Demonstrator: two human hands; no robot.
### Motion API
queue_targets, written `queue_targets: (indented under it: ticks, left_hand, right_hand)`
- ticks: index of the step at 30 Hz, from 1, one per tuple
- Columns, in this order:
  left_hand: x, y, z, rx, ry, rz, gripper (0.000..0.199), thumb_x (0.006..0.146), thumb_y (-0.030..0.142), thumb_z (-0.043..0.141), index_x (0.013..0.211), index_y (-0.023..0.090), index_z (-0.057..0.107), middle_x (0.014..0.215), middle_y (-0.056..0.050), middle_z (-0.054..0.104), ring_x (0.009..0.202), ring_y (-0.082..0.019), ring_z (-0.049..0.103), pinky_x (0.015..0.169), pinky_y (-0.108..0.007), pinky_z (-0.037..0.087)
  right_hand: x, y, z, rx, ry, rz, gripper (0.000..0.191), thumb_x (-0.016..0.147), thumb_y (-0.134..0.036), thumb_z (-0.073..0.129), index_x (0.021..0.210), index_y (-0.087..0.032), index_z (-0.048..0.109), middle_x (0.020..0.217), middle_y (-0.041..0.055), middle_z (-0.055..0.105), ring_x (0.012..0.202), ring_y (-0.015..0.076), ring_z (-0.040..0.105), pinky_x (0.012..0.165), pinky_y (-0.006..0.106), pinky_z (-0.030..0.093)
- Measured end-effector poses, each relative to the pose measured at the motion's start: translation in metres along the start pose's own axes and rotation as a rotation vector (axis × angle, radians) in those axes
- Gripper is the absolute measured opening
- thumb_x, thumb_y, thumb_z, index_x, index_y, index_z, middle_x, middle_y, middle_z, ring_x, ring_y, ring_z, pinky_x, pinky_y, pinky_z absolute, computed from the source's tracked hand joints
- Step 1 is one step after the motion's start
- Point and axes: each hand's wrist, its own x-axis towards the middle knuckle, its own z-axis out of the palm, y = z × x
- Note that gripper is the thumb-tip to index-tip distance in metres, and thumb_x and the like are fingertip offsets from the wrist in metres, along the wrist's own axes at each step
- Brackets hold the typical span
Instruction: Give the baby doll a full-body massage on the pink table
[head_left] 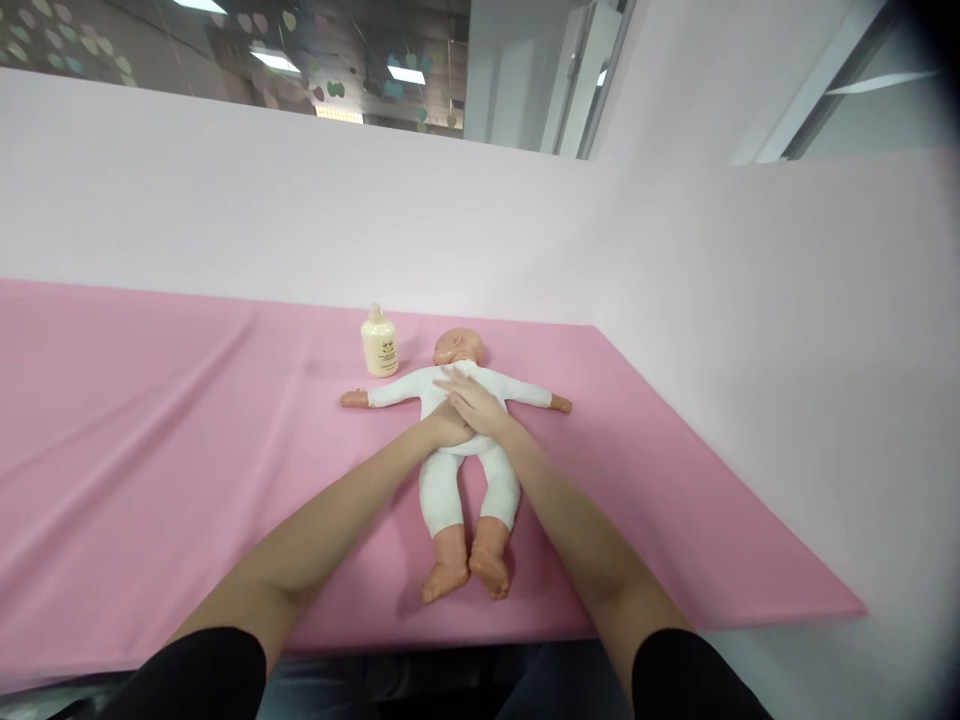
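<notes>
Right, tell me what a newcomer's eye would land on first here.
The doll in white, lying arms outspread on the pink sheet, likely comes first. Next comes the right hand laid over the left hand on its torso. Then the pale yellow bottle stands out, left of the doll's head in the picture.

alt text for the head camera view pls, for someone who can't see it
A person's right hand lies over their left hand on the torso of a baby doll in white clothing, its arms outstretched and feet toward the person. A bottle of pale yellow liquid stands near the doll's head on a pink surface.
</notes>
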Motion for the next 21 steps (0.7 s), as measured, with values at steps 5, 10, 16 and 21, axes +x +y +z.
queue_targets:
  ticks: [5, 10, 16, 21]
  left_hand:
    - [-0.001, -0.008, -0.002, -0.035, -0.063, 0.074, 0.035, 0.08, 0.021, 0.049, 0.108, 0.011, 0.068, 0.121, -0.013, 0.064, 0.118, -0.028, 0.054, 0.104, -0.039, 0.037]
    - [0.0, -0.011, -0.008, -0.191, -0.032, 0.126, 0.027, 0.077, 0.013, 0.045, 0.087, 0.016, 0.07, 0.105, -0.007, 0.07, 0.105, -0.02, 0.059, 0.097, -0.036, 0.043]
    - [0.0, -0.015, -0.008, -0.331, 0.052, 0.014, 0.026, 0.078, 0.017, 0.042, 0.056, 0.016, 0.056, 0.071, -0.003, 0.065, 0.069, -0.014, 0.058, 0.076, -0.029, 0.048]
    - [-0.002, -0.015, -0.009, -0.402, 0.161, -0.012, 0.039, 0.09, 0.032, 0.035, 0.063, 0.016, 0.06, 0.077, -0.003, 0.068, 0.076, -0.016, 0.06, 0.083, -0.032, 0.048]
  right_hand:
    - [0.003, 0.011, 0.008, -0.056, -0.149, 0.018, 0.044, 0.098, -0.032, 0.026, 0.126, -0.025, 0.059, 0.144, 0.0004, 0.045, 0.141, 0.0195, 0.027, 0.117, 0.042, 0.012]
    - [0.0, 0.027, 0.005, -0.095, -0.104, 0.125, 0.05, 0.098, -0.034, 0.02, 0.142, -0.021, 0.039, 0.155, 0.0012, 0.022, 0.145, 0.0232, 0.012, 0.116, 0.045, 0.012]
    - [-0.002, 0.028, 0.007, -0.147, -0.088, 0.317, 0.057, 0.097, -0.04, 0.015, 0.15, -0.018, 0.019, 0.157, 0.0025, 0.012, 0.145, 0.0226, 0.008, 0.116, 0.045, 0.011]
    - [-0.004, 0.026, 0.011, -0.218, -0.07, 0.451, 0.06, 0.097, -0.041, 0.016, 0.149, -0.011, 0.015, 0.157, 0.009, 0.009, 0.145, 0.0272, 0.008, 0.115, 0.05, 0.013]
